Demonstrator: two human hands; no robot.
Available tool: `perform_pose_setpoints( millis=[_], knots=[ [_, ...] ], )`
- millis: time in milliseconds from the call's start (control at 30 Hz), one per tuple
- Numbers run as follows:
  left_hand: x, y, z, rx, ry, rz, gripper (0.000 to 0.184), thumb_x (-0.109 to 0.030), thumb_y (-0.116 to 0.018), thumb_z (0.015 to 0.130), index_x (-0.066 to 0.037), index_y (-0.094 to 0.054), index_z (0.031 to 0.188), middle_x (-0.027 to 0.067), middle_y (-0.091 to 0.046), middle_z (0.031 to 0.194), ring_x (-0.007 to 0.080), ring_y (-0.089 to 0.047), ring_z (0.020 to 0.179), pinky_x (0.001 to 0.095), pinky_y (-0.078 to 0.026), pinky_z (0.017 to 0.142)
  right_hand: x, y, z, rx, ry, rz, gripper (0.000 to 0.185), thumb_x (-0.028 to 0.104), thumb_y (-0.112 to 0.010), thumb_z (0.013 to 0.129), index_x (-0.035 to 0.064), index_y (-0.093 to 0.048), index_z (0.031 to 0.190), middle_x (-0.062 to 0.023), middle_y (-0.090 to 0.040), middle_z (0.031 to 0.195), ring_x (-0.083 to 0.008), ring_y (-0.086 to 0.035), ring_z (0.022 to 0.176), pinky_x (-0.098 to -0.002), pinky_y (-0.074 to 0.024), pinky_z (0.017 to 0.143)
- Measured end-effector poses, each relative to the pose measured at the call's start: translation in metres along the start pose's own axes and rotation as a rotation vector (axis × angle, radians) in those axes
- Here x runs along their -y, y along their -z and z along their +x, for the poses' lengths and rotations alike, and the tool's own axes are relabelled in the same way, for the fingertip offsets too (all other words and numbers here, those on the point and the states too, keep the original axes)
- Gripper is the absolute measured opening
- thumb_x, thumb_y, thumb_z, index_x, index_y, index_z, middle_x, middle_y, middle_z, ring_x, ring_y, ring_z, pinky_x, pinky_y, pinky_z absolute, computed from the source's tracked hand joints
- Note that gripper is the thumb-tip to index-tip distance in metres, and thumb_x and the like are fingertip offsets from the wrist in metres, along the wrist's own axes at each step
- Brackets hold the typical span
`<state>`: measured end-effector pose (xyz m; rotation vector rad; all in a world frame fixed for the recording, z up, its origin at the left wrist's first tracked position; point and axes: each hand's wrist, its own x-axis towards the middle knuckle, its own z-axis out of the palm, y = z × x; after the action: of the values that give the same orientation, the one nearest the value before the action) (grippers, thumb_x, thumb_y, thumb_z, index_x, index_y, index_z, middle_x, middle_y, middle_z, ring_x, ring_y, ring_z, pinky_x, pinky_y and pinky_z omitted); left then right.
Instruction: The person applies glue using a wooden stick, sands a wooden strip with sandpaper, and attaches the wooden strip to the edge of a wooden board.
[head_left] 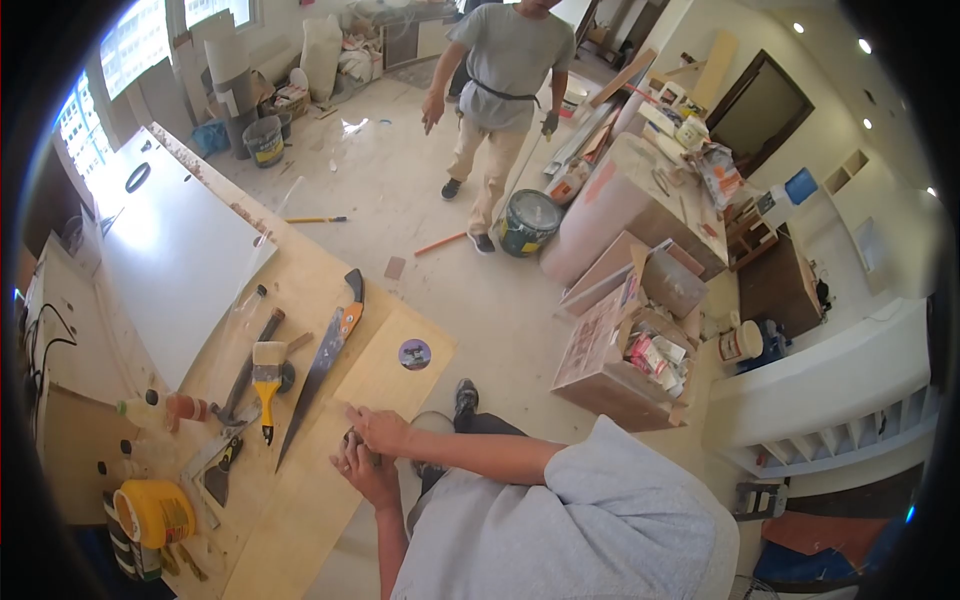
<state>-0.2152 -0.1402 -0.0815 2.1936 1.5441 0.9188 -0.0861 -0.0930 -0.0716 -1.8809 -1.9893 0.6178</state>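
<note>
My right hand and my left hand are close together over the edge of the plywood board. Both have bent fingers around something small and dark, too small to make out. Just left of them lies a handsaw with an orange and black handle. A round purple disc rests on the board beyond my hands. Further left are a paintbrush with a yellow handle, a hammer and a metal square.
A yellow tub and several small bottles line the bench's left side. A white panel covers its far part. Ahead, another person stands beside a dark green bucket. An open box of supplies sits to the right.
</note>
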Motion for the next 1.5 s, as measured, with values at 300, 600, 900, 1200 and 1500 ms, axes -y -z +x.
perform_pose_setpoints(
  millis=[300,600,900,1200,1500],
  knots=[
    [0.001,0.003,0.001,0.029,0.004,0.010,0.047,-0.038,-0.081,0.092,-0.006,-0.068,0.124,0.0136,-0.064,0.147,0.0382,-0.050,0.145,0.0658,-0.023,0.126,-0.012,0.015,0.017,0.236,0.045,0.070,0.094,0.021,-0.067,0.090,-0.0036,-0.021,0.168,-0.0243,-0.075,0.093,-0.0421,-0.074,0.080,-0.0515,-0.0588,0.069],
    [0.001,0.033,0.004,0.162,-0.005,-0.018,0.056,-0.040,-0.087,0.084,-0.008,-0.071,0.128,0.0115,-0.061,0.154,0.0337,-0.049,0.149,0.0642,-0.026,0.126,-0.037,0.009,0.017,0.124,0.229,0.086,0.079,0.021,-0.068,0.091,-0.0029,-0.039,0.160,-0.0289,-0.073,0.113,-0.0448,-0.072,0.102,-0.0532,-0.0585,0.088],
    [0.006,0.027,-0.002,0.130,0.017,0.032,0.067,-0.049,-0.089,0.080,-0.011,-0.071,0.132,0.0071,-0.059,0.157,0.0303,-0.047,0.152,0.0587,-0.022,0.130,-0.007,0.046,0.013,0.232,0.116,0.027,0.070,0.018,-0.066,0.098,0.0048,-0.040,0.162,-0.0312,-0.072,0.114,-0.0515,-0.069,0.104,-0.0588,-0.0543,0.088],
    [0.006,0.031,-0.003,0.154,0.028,-0.009,0.069,-0.047,-0.091,0.078,-0.011,-0.072,0.133,0.0061,-0.057,0.159,0.0289,-0.044,0.155,0.0569,-0.018,0.133,-0.018,0.056,-0.033,0.188,0.148,0.072,0.074,0.019,-0.067,0.099,0.0054,-0.036,0.165,-0.0328,-0.072,0.108,-0.0523,-0.069,0.098,-0.0586,-0.0547,0.086],
    [0.008,0.026,-0.007,0.141,0.017,-0.009,0.071,-0.047,-0.092,0.076,-0.011,-0.072,0.134,0.0064,-0.058,0.158,0.0300,-0.045,0.154,0.0581,-0.018,0.132,-0.022,0.045,0.004,0.188,0.222,0.022,0.071,0.019,-0.066,0.098,0.0083,-0.039,0.162,-0.0322,-0.073,0.103,-0.0535,-0.069,0.097,-0.0607,-0.0541,0.083]
  ],
)
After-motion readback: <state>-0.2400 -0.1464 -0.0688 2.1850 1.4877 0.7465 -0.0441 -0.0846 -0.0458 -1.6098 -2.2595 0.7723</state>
